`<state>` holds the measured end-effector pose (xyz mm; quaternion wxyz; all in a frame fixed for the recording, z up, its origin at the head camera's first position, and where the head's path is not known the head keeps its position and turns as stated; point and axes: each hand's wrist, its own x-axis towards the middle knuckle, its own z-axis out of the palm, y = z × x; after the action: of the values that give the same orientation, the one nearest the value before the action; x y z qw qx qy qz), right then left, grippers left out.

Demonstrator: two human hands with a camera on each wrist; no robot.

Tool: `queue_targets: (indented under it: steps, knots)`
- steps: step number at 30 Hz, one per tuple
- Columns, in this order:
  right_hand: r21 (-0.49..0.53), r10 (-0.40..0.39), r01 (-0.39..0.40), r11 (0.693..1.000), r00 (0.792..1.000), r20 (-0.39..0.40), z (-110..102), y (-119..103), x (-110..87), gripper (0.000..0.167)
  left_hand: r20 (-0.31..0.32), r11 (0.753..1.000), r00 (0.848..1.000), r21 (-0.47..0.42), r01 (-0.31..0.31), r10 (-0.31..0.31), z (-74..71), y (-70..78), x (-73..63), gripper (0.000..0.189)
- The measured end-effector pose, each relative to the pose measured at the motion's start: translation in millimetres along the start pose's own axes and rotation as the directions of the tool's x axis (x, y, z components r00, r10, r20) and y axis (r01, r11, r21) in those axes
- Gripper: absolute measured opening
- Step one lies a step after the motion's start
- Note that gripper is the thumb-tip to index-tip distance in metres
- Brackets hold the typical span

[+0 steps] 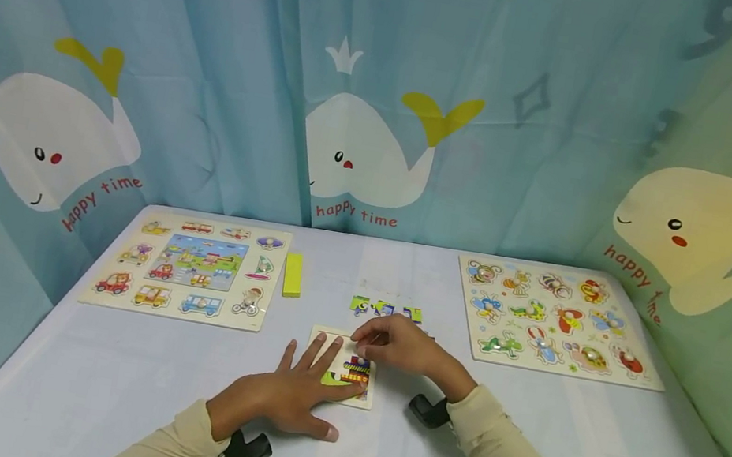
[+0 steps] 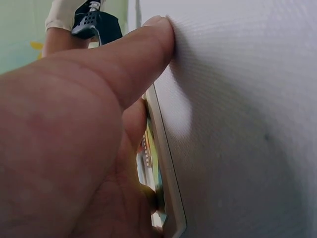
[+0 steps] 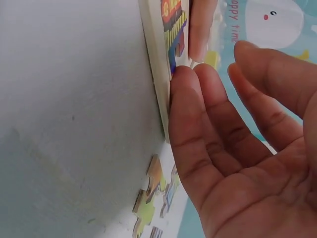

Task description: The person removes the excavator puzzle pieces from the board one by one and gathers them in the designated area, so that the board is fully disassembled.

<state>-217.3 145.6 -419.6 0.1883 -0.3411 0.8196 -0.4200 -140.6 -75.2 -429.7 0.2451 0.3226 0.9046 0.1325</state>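
My left hand [image 1: 293, 393] lies spread over a small wooden jigsaw board [image 1: 347, 349], its fingers pressing on the left and lower parts. In the left wrist view the thumb [image 2: 148, 42] reaches past the board's edge onto the tablecloth. My right hand [image 1: 405, 345] is over the board's upper right, with its lower fingertips at the board in the right wrist view and the thumb held apart; no piece shows between them. Fitted pieces [image 1: 355, 371] with a red, yellow and striped picture sit in the board, partly hidden by the left hand. Several loose jigsaw pieces [image 1: 415, 315] lie just beyond the right hand.
A vehicle peg puzzle [image 1: 275, 278] lies at the back left, beside a yellow block [image 1: 293, 275]. At the back right is an insect peg puzzle [image 1: 522, 287]. A blue curtain [image 1: 238, 80] with whales hangs behind the white-covered table [image 1: 95, 393].
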Motion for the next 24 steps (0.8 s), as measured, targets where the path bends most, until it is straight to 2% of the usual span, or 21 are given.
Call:
queue_targets:
  steps: [2,10,18,24]
  knots:
    - [0.002,0.002,-0.002,1.0,1.0,-0.004,1,1,1.1,0.015,-0.003,1.0,1.0,-0.003,0.002,-0.002,0.2,-0.3,0.2,0.068]
    - [0.12,0.04,-0.041,0.992,0.999,0.017,8,11,1.6,0.015,-0.007,1.0,1.0,-0.003,0.011,-0.011,4.3,-0.3,-0.7,0.068]
    - [0.084,0.016,-0.018,0.996,1.0,0.026,11,10,2.5,0.011,-0.01,1.0,1.0,-0.005,0.006,-0.006,1.6,1.1,-1.1,0.067]
    - [0.065,-0.002,-0.003,0.998,0.997,0.08,9,8,2.5,0.011,-0.016,1.0,1.0,-0.004,0.003,-0.003,1.3,-0.4,-0.8,0.068]
